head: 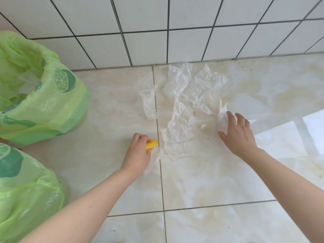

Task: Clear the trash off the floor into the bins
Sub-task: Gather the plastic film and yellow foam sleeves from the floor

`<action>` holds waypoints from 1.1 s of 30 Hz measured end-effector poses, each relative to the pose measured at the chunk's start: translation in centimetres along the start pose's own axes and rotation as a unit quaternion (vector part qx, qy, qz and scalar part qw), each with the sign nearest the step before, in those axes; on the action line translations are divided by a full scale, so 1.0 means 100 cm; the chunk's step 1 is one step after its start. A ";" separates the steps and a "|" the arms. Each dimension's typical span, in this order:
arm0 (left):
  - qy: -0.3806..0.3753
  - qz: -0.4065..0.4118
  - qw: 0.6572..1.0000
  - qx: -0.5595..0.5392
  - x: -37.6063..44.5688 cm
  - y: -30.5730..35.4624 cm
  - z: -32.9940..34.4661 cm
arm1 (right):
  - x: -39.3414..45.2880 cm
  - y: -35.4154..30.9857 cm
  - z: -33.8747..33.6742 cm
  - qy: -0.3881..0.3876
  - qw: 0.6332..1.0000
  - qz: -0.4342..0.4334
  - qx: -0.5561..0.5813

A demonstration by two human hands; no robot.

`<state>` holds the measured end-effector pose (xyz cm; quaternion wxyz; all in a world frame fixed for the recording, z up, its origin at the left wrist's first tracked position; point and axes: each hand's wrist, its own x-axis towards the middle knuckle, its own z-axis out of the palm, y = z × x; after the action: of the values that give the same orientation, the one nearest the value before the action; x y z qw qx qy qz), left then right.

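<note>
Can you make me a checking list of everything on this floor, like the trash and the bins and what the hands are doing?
Surface: beige marbled floor tiles with dark grout lines.
Job's things: crinkled clear plastic sheets spread on the floor by the wall; a small white scrap; a yellow ridged piece; two bins lined with green lemon-print bags, far one open, near one partly cut off.
Clutter: nothing seen.
Grips: left hand curls round the yellow piece; right hand, fingers spread, touches the white scrap.
Cables: nothing seen.
Surroundings: white tiled wall.
</note>
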<state>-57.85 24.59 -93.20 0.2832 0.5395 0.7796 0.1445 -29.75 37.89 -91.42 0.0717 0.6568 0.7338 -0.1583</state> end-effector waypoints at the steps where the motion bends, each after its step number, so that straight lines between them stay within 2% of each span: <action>1: 0.002 -0.003 1.000 -0.015 0.002 -0.002 -0.002 | 0.003 0.002 0.001 -0.025 1.000 0.006 0.004; 3: 0.005 -0.014 0.999 -0.034 0.003 -0.006 -0.006 | 0.005 0.004 0.004 -0.038 0.999 0.004 -0.008; 9: 0.034 -0.044 0.997 -0.062 -0.001 -0.009 -0.008 | 0.000 0.003 0.014 0.022 0.997 -0.040 -0.066; 12: 0.074 -0.066 0.992 -0.082 -0.002 -0.008 -0.012 | -0.004 -0.001 0.014 0.024 0.999 -0.036 -0.017; 14: 0.115 -0.088 0.985 -0.095 0.002 -0.007 -0.019 | -0.009 -0.009 0.010 0.054 0.997 -0.029 0.055; 18: 0.183 -0.039 0.980 -0.070 0.025 -0.002 -0.044 | -0.017 -0.038 -0.007 0.123 0.978 -0.080 0.147; 24: 0.266 -0.035 0.957 -0.106 0.095 0.023 -0.079 | 0.005 -0.088 -0.018 0.104 0.967 -0.154 0.175; 29: 0.255 0.015 0.963 -0.088 0.131 0.044 -0.072 | 0.020 -0.113 -0.004 0.056 0.974 -0.178 0.129; 31: 0.202 0.052 0.977 -0.052 0.137 0.045 -0.060 | 0.023 -0.118 0.003 0.023 0.980 -0.183 0.076; 33: 0.098 0.083 0.990 0.062 0.141 0.039 -0.044 | 0.025 -0.122 0.009 -0.002 0.981 -0.191 0.035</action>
<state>-61.14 39.39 -91.63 0.1586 0.6022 0.7636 0.1706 -42.24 38.94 -91.33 0.0181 0.5062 0.8396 -0.1963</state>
